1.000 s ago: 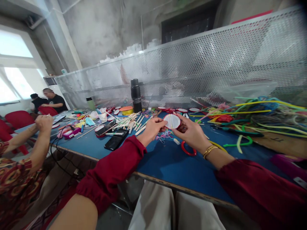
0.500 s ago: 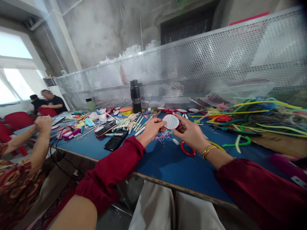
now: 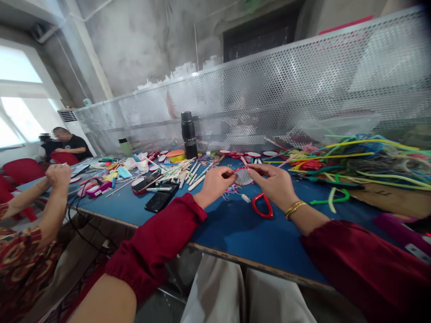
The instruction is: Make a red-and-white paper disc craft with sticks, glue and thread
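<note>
Between my two hands is a small round white disc with a red rim, raised a little over the blue table. My left hand pinches its left side, and my right hand grips its upper right edge. The disc is tilted, and fingers cover part of its rim. Below my right hand lies a red loop-shaped handle; the tool it may belong to is hidden. Thin pink and blue strings and a small white piece lie just under the disc.
Wooden sticks, a black phone and a black bottle stand or lie to the left. Coloured pipe strips pile up at right beside cardboard. A perforated metal screen borders the back. A co-worker's hands are raised at far left.
The disc has tipped so that its white face shows less and its rim stands out more. My right fingers have moved to its top edge. The red handle appears turned.
</note>
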Tool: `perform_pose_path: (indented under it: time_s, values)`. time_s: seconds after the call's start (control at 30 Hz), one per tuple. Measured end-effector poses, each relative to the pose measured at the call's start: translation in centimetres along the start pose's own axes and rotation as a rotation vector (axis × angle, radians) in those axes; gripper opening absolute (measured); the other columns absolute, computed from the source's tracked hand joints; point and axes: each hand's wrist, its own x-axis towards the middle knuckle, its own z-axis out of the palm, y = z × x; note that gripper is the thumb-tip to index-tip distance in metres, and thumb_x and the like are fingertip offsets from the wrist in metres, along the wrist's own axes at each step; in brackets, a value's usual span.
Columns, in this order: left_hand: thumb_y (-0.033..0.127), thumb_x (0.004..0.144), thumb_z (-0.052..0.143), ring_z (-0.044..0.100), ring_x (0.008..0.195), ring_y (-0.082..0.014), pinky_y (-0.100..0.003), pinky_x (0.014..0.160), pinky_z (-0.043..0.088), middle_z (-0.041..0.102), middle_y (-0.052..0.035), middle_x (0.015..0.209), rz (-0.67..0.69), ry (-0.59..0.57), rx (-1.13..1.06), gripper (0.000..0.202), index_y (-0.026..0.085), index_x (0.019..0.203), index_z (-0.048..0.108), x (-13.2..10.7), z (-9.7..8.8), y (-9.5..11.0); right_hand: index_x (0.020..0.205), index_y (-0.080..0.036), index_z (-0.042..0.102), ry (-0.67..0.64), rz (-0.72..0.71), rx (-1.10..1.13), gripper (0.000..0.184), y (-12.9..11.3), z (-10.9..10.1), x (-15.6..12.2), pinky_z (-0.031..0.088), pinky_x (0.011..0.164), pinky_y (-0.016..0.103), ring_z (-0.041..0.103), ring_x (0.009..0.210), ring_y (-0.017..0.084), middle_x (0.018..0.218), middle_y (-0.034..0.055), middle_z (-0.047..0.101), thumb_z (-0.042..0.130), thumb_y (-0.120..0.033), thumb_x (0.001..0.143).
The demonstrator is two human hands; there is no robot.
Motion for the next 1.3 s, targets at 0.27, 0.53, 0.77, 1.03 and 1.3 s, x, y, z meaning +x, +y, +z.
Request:
perform_pose_path:
  time_s: [0.27, 0.53, 0.77, 1.03, 1.3]
  values:
    - [0.026, 0.084, 0.068, 0.050, 0.063, -0.0122, -0.026, 0.065, 0.034, 0.063, 0.0001, 0.067, 0.040, -0.003, 0.088, 0.015, 0.019, 0.071, 0.069, -0.1, -0.2, 0.9, 0.102, -0.024, 0.082, -0.017, -0.001, 0.046, 0.031, -0.1, 0.3, -0.1, 0.061, 0.075, 0.037, 0.074, 0.085, 0.024, 0.095, 0.0055, 0.081, 0.069, -0.044, 0.083]
    - [0.026, 0.086, 0.064, 0.049, 0.063, -0.0114, -0.025, 0.064, 0.033, 0.061, 0.0005, 0.066, 0.061, -0.029, 0.091, 0.018, 0.018, 0.070, 0.067, -0.1, -0.2, 0.6, 0.096, -0.023, 0.083, -0.042, 0.084, 0.122, 0.031, 0.0, 0.3, 0.0, 0.057, 0.059, 0.033, 0.070, 0.068, 0.021, 0.084, 0.0056, 0.079, 0.071, -0.046, 0.080]
    - [0.034, 0.084, 0.066, 0.051, 0.058, -0.0106, -0.024, 0.058, 0.035, 0.061, 0.0015, 0.064, -0.042, -0.051, -0.030, 0.020, 0.018, 0.072, 0.065, -0.1, 0.3, -0.2, 0.097, -0.024, 0.084, -0.036, 0.068, 0.015, 0.031, -0.1, 0.1, 0.1, 0.053, 0.058, 0.033, 0.069, 0.072, 0.023, 0.089, 0.0059, 0.080, 0.067, -0.045, 0.083]
    - [0.034, 0.084, 0.065, 0.050, 0.058, -0.0101, -0.024, 0.057, 0.035, 0.060, 0.0020, 0.063, -0.043, -0.067, 0.025, 0.021, 0.016, 0.072, 0.066, -0.1, 0.1, 0.0, 0.099, -0.022, 0.083, -0.042, 0.032, 0.021, 0.033, 0.0, 0.2, 0.1, 0.056, 0.066, 0.034, 0.071, 0.078, 0.023, 0.091, 0.0060, 0.080, 0.067, -0.045, 0.083]
    - [0.031, 0.085, 0.063, 0.047, 0.062, -0.0093, -0.024, 0.060, 0.032, 0.057, 0.0026, 0.063, 0.030, -0.082, 0.153, 0.022, 0.015, 0.070, 0.064, -0.2, 0.0, 0.9, 0.095, -0.023, 0.083, -0.056, -0.007, 0.038, 0.026, 0.1, 0.4, -0.1, 0.056, 0.070, 0.034, 0.072, 0.081, 0.023, 0.092, 0.0059, 0.080, 0.068, -0.040, 0.081]
